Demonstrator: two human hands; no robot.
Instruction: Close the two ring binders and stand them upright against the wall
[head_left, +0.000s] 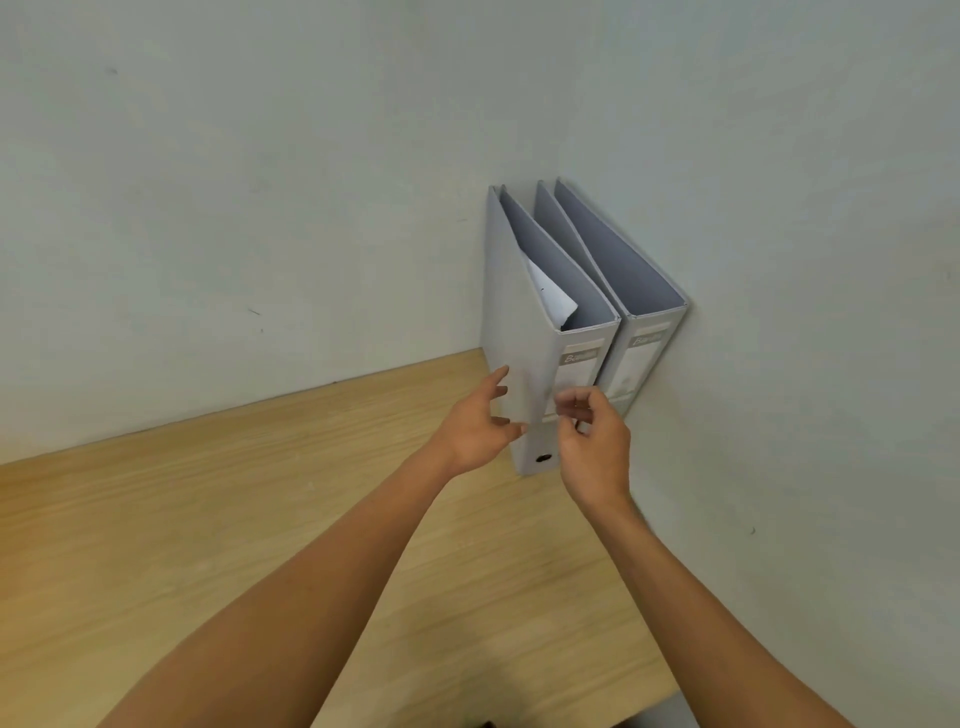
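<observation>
Head view: the left hand (475, 423) is spread wide, fingertips touching the near binder's (524, 332) side cover, while the right hand (592, 441) is loosely curled at its spine, seemingly holding nothing, though its fingertips are hard to read. Both binders stand shut and upright on the desk (208, 519). The far binder (641, 332) sits in the corner against the wall (779, 260), so each props the other.

Both bare forearms reach forward, converging. Left hand (475, 431) open, fingers spread, palm facing right. Right hand (592, 441) loosely curled, thumb and fingertips pinched close, possibly empty; blur hides contact. Hands near, apart.
</observation>
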